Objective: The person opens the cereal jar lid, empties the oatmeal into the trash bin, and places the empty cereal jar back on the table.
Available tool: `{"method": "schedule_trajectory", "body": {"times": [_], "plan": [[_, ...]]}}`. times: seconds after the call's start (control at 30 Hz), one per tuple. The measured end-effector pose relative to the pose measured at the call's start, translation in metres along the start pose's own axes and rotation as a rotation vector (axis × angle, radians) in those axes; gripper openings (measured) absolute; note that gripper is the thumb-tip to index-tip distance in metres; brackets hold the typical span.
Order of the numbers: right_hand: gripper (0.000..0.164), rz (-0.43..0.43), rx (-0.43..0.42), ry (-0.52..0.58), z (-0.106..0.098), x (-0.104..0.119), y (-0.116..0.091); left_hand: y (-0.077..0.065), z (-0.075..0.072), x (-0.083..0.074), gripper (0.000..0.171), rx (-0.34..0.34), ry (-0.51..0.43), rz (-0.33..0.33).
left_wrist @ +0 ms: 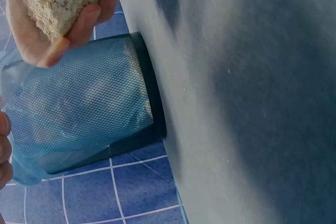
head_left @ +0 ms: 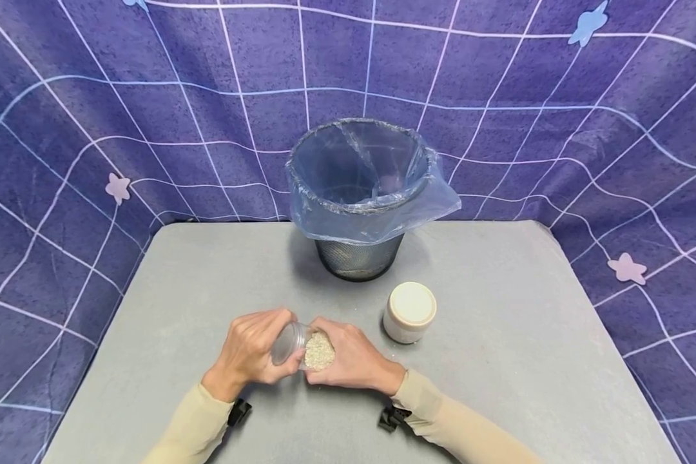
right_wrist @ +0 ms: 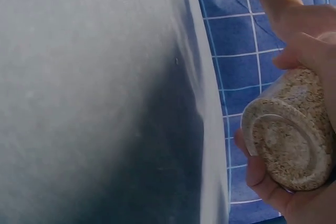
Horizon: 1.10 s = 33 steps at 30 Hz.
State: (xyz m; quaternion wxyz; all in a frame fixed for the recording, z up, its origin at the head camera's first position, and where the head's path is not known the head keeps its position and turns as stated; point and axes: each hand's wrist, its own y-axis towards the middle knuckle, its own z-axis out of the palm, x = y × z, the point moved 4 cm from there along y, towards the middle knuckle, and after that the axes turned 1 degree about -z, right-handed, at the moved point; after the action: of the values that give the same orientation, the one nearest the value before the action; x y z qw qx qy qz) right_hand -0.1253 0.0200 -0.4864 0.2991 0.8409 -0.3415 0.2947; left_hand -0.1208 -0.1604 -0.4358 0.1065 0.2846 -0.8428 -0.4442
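At left, the jar's clear end is held between curled fingers and thumb of the left hand (head_left: 256, 347); whether a lid is fitted cannot be told. The tilted jar (right_wrist: 291, 135) is held over the worktop (head_left: 180, 283), its flake-filled end wrapped by the right hand (head_left: 354, 357). If it is unsealed and tipped further, flakes (head_left: 320, 352) could be spilled short of the lined bin (head_left: 356, 258). Farther right, the white tub (head_left: 409, 317) could be knocked by a careless swing.
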Motion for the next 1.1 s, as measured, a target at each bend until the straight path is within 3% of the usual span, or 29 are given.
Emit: {"method": "schedule_trajectory", "body": {"times": [0.2, 0.47, 0.83, 1.1], "plan": [[0.055, 0.008, -0.042, -0.02, 0.0026, -0.0034, -0.0033, 0.0019, 0.0027, -0.0033, 0.045, -0.031, 0.016, -0.029], [0.057, -0.06, -0.078, -0.035, 0.0039, -0.0019, 0.0016, 0.0043, -0.0028, -0.0044, 0.044, -0.067, 0.068, -0.03], [0.059, -0.064, -0.133, -0.041, 0.0071, 0.0015, -0.0037, -0.0007, -0.0033, -0.0093, 0.043, -0.089, 0.102, -0.069], [0.064, -0.086, -0.214, -0.164, 0.0058, -0.003, -0.0022, -0.0026, 0.0009, -0.0092, 0.047, -0.088, 0.159, -0.194]]}}
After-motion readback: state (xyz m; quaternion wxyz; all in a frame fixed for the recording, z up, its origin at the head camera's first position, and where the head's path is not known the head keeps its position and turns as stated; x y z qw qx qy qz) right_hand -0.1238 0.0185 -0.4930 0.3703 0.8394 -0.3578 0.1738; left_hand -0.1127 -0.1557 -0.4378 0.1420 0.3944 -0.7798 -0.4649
